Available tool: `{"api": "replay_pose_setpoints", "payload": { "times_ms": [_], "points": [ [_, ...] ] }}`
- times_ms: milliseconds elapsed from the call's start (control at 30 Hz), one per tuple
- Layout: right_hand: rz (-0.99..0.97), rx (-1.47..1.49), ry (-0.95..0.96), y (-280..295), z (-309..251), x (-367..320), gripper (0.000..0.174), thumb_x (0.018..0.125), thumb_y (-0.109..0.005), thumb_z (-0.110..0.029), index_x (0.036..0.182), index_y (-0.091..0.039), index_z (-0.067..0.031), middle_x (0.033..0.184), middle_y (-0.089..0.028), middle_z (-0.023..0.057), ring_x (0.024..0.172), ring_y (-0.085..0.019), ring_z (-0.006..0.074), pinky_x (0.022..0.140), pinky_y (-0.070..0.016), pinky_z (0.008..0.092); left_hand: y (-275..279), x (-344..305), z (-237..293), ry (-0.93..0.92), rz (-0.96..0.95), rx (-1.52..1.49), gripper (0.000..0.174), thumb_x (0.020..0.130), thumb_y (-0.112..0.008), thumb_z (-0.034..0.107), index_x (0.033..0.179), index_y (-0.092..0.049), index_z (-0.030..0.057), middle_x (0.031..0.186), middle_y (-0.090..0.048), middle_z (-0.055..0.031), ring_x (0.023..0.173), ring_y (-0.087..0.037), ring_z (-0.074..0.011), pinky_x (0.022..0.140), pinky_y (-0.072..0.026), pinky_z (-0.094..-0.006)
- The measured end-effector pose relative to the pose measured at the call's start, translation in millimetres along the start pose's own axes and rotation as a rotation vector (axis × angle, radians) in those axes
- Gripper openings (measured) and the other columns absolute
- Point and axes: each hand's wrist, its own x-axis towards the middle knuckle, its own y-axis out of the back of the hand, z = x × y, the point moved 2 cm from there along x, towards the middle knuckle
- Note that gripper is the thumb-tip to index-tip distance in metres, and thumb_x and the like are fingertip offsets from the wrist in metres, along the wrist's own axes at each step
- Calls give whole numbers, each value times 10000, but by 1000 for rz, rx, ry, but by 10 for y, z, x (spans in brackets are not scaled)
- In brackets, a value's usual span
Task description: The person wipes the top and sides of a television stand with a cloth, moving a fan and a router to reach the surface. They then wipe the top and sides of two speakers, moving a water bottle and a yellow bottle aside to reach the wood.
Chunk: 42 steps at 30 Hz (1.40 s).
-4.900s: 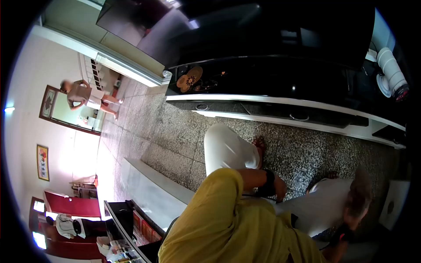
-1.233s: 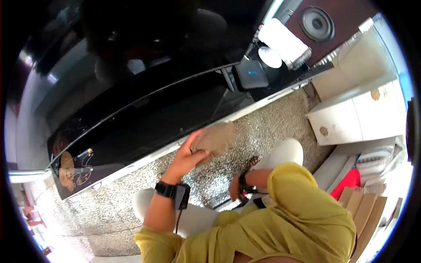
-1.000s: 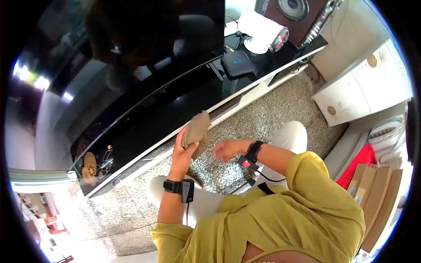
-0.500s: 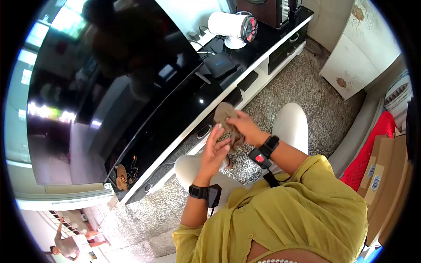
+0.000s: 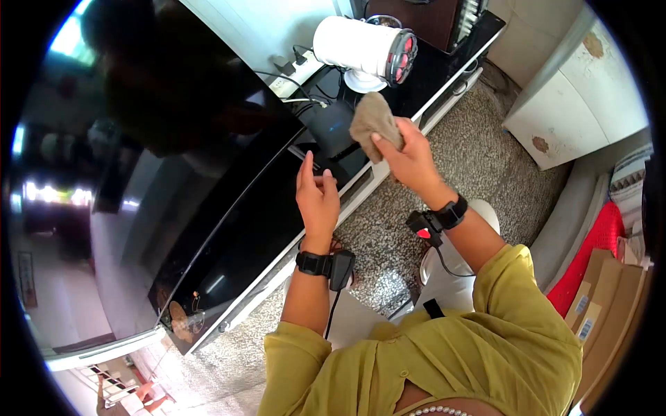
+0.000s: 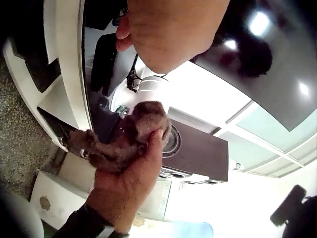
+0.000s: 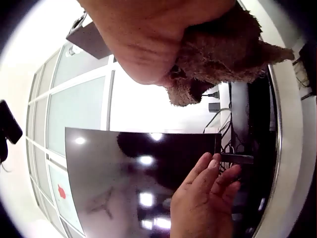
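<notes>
A crumpled brown cloth is gripped in my right hand, with the thumb across its near side. In the head view it overlaps the black set-top box on the black-topped TV cabinet. My left hand is over the cabinet's front part, fingers extended and holding nothing. From the left wrist, the cloth shows bunched in the right hand. The right wrist view has the shaggy cloth under that palm, and the left hand near the TV's lower corner.
A large TV stands along the cabinet. Behind the box are a white cylindrical device, cables and a power strip. A brown speaker stands at the far end. Cardboard boxes and a white cabinet are to the right.
The cloth was in my left hand, then between both hands, and now is in the right hand alone. Both hands have moved forward over the cabinet, and the head view has turned.
</notes>
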Motion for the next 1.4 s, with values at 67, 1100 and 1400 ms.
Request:
{"api": "replay_pose_setpoints", "payload": {
  "times_ms": [67,1100,1400],
  "points": [
    [3,-132,240,-213,20,181,341,859,-700,-192,1103,-594,21,1013,-617,185,896,-631,315,763,-508,367,-66,80,-46,-28,-43,98,509,903,-578,88,1357,-433,-91,1231,-570,-274,1042,-624,-369,890,-484,-392],
    [-244,-810,231,65,491,376,466,830,-649,-197,1265,-536,-74,1281,-531,161,986,-617,385,811,-538,445,-278,167,271,-202,25,-98,308,943,-558,46,1245,-604,12,1197,-652,-107,863,-625,-88,716,-502,-230],
    [-432,-724,297,72,575,611,317,877,-587,-78,1190,-638,-101,1401,-500,114,1166,-571,341,905,-508,397,-480,46,266,-417,-93,18,337,861,-559,30,1198,-586,31,1094,-645,-204,975,-636,-382,815,-531,-412]
  ]
}}
